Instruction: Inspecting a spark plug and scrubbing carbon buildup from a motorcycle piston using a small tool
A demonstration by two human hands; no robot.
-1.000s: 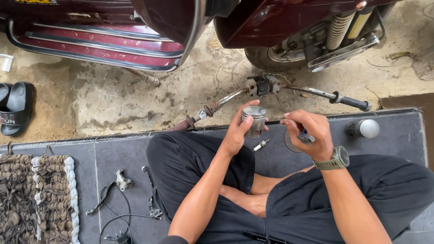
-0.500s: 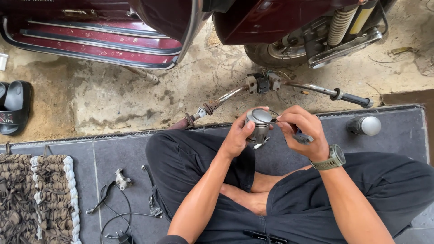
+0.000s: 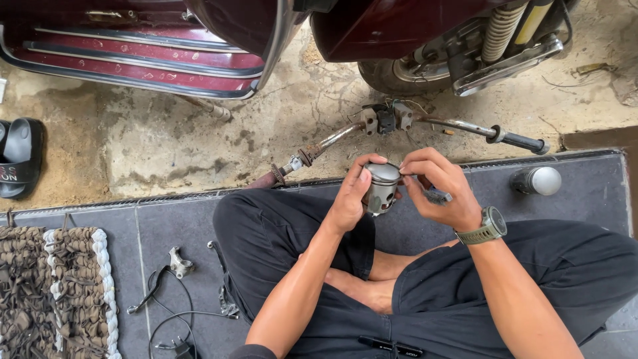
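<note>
I sit cross-legged in dark trousers. My left hand (image 3: 351, 196) grips a grey metal piston (image 3: 381, 188) by its side, crown up, in front of my knees. My right hand (image 3: 435, 189), with a green watch on the wrist, has its fingertips at the piston's upper right edge and holds a small dark tool (image 3: 438, 197) against the palm. Just beyond my hands a detached handlebar (image 3: 399, 123) with a black grip lies on the concrete.
A maroon scooter (image 3: 372, 26) stands at the top, its rear wheel and spring at the right. A grey spray can (image 3: 537, 180) lies on the tiles at the right. A lever and cables (image 3: 174, 266), a woven mat (image 3: 53, 292) and a black sandal (image 3: 20, 156) are on the left.
Both hands stay on the piston. The right hand's fingers have closed in on the piston's top edge, and the view has shifted slightly downward.
</note>
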